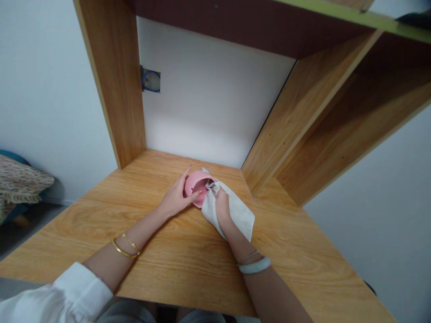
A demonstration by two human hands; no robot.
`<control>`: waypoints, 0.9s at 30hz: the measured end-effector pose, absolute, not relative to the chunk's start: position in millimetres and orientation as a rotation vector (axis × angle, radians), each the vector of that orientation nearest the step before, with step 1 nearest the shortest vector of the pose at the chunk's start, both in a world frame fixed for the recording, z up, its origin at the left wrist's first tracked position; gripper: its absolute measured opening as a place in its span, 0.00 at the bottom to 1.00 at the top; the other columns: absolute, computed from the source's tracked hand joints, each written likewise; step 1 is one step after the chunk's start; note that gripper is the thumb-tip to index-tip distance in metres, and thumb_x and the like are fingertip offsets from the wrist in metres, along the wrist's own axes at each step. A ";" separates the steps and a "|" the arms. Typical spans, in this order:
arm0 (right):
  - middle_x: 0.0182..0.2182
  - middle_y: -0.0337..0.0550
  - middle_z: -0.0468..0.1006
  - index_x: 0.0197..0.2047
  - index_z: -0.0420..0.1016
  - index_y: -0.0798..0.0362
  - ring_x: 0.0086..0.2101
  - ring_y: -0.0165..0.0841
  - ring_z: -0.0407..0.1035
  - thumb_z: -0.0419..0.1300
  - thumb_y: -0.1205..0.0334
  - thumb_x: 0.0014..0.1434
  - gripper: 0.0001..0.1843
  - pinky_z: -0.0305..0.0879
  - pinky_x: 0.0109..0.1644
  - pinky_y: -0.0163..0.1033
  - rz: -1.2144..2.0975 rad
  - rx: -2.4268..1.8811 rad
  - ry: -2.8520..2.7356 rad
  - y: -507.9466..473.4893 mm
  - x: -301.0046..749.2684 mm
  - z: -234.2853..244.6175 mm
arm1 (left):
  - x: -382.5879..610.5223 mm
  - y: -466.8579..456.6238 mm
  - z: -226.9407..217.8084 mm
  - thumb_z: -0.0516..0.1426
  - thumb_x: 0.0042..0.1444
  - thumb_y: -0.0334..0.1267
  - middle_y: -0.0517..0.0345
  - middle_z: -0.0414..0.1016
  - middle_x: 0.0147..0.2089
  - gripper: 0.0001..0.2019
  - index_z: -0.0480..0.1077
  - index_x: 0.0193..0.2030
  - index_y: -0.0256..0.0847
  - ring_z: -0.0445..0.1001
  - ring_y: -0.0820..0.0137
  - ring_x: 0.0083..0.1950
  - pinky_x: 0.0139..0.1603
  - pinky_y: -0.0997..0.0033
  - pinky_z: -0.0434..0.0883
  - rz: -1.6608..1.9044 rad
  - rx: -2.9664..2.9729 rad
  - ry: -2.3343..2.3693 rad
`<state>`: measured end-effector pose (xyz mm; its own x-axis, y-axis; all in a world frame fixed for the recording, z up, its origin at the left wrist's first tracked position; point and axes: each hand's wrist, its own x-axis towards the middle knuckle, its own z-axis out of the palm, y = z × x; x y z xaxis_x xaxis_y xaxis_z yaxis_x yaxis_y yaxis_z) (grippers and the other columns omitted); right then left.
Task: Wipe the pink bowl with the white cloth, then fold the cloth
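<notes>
A pink bowl [190, 181] is tipped on its side over the wooden tabletop, its opening turned toward me and to the right. My left hand [175, 196] grips it from the left, thumb over the rim and fingers behind the wall. In my right hand [222, 207] is a pale grey-white cloth [240, 213], bunched at the fingertips and pressed to the bowl's inside near the right rim. The rest of the cloth hangs down to the right of my wrist. Whether the bowl's underside touches the table is hidden.
The wooden tabletop [161, 264] spreads around my arms. A wooden side panel [117, 80] rises at the left, a slanted divider [303, 107] at the right, and a dark shelf [218, 27] overhead. An uncovered wall box [151, 81] shows blue wire. A fringed blanket [23, 179] lies far left.
</notes>
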<state>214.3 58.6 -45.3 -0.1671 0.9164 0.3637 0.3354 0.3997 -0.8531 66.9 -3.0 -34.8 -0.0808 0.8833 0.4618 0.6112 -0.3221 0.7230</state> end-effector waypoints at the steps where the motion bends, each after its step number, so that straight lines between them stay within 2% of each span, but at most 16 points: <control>1: 0.34 0.43 0.77 0.41 0.73 0.57 0.34 0.36 0.69 0.51 0.61 0.52 0.16 0.63 0.38 0.37 0.797 -1.095 -1.683 58.4 212.7 -44.1 | 67.6 -2.9 -34.9 0.56 0.49 0.49 0.45 0.54 0.62 0.42 0.38 0.65 0.40 0.59 0.57 0.60 0.57 0.56 0.59 1.373 1.904 1.618; 4: 0.32 0.42 0.77 0.41 0.73 0.57 0.31 0.35 0.69 0.48 0.60 0.54 0.17 0.64 0.36 0.37 0.875 -1.065 -1.612 58.0 208.8 -40.7 | 71.4 -4.1 -34.7 0.58 0.47 0.49 0.44 0.52 0.63 0.43 0.40 0.64 0.39 0.57 0.57 0.60 0.58 0.57 0.58 1.369 1.918 1.588; 7: 0.31 0.42 0.77 0.39 0.72 0.56 0.31 0.34 0.69 0.47 0.60 0.54 0.16 0.65 0.35 0.37 0.880 -1.089 -1.645 58.7 209.0 -39.9 | 74.4 -6.6 -33.1 0.58 0.47 0.47 0.43 0.57 0.60 0.41 0.41 0.64 0.36 0.63 0.59 0.56 0.55 0.60 0.62 1.353 1.903 1.548; 11: 0.34 0.42 0.77 0.38 0.73 0.54 0.35 0.35 0.69 0.51 0.60 0.52 0.13 0.63 0.38 0.36 0.744 -1.204 -1.748 58.8 215.0 -40.8 | 71.8 -9.2 -28.5 0.56 0.46 0.41 0.48 0.63 0.56 0.36 0.47 0.62 0.38 0.67 0.60 0.52 0.51 0.62 0.65 1.312 1.890 1.658; 15: 0.36 0.44 0.77 0.40 0.73 0.50 0.38 0.38 0.69 0.53 0.57 0.54 0.13 0.61 0.39 0.36 0.542 -1.390 -1.845 54.9 220.2 -36.7 | 67.3 -10.9 -23.9 0.56 0.44 0.40 0.53 0.66 0.55 0.34 0.52 0.61 0.43 0.68 0.59 0.52 0.52 0.62 0.65 1.229 1.918 1.771; 19: 0.37 0.44 0.77 0.46 0.70 0.48 0.38 0.38 0.70 0.54 0.57 0.55 0.16 0.60 0.39 0.36 0.389 -1.465 -1.917 52.6 222.4 -32.4 | 67.5 -12.9 -22.5 0.56 0.44 0.39 0.55 0.65 0.56 0.35 0.53 0.61 0.42 0.67 0.60 0.53 0.52 0.64 0.65 1.203 1.993 1.745; 23: 0.37 0.44 0.77 0.44 0.71 0.49 0.38 0.37 0.70 0.53 0.60 0.55 0.14 0.60 0.39 0.35 0.514 -1.336 -1.949 54.6 222.1 -36.3 | 68.3 -13.6 -21.6 0.55 0.47 0.41 0.56 0.64 0.57 0.33 0.53 0.61 0.44 0.67 0.60 0.54 0.53 0.63 0.64 1.169 2.022 1.773; 27: 0.35 0.44 0.77 0.41 0.73 0.53 0.36 0.36 0.70 0.52 0.61 0.54 0.14 0.62 0.38 0.35 0.723 -1.200 -1.822 56.5 218.2 -40.9 | 65.2 -9.8 -21.4 0.52 0.52 0.47 0.52 0.68 0.52 0.35 0.42 0.65 0.44 0.69 0.60 0.50 0.50 0.60 0.66 1.214 1.912 1.773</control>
